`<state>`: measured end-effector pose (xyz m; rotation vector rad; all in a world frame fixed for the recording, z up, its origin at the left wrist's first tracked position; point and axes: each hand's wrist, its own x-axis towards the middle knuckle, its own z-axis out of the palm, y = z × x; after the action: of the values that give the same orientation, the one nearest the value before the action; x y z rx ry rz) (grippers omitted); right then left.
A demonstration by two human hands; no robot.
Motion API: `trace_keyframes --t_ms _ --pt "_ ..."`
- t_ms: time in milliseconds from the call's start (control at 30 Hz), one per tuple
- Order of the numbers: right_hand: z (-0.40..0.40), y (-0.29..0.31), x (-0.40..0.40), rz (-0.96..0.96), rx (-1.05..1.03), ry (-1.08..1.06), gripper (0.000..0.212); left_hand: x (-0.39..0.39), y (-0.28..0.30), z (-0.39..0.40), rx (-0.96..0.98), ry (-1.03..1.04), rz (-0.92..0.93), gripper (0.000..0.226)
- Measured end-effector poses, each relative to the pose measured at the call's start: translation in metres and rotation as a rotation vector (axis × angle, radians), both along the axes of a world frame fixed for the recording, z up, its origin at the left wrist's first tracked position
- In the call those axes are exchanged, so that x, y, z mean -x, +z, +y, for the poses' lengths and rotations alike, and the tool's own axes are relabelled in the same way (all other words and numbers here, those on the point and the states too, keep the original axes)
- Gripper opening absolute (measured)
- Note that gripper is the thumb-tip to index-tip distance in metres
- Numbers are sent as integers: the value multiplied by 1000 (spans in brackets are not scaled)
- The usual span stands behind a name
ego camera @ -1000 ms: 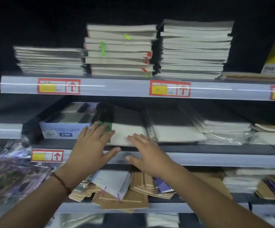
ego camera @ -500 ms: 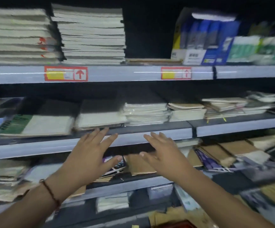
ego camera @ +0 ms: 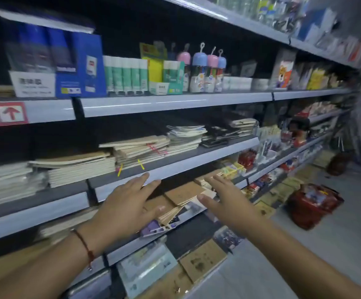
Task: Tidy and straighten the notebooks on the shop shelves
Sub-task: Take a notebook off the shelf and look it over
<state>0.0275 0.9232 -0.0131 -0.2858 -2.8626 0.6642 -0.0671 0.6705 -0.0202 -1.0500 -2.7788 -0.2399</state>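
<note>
Two open hands [ego camera: 127, 208] before stacked notebooks [ego camera: 140, 149]

Kraft-brown notebooks [ego camera: 182, 192]; red basket [ego camera: 313, 203]

Bare forearms, thin red cord bracelet [ego camera: 84, 244] on left wrist

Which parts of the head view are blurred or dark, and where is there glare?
Head view: dim overall; the shelf back is nearly black; the top right corner and red basket are motion-blurred; a glare streak runs along the upper shelf edge; shelves bow from wide-angle distortion.
</note>
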Motion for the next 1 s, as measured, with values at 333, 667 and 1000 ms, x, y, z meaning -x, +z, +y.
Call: trace_keyframes --t_ms 333,667,1000 --pt "104 -11 35 22 145 -131 63 66 -9 150 -63 -145 -43 79" --pt "192 -7 109 105 522 -183 55 137 -6 256 -159 -139 -108 68" --pt "302 -16 215 -39 1628 -169 50 177 -23 353 -223 112 -35 66"
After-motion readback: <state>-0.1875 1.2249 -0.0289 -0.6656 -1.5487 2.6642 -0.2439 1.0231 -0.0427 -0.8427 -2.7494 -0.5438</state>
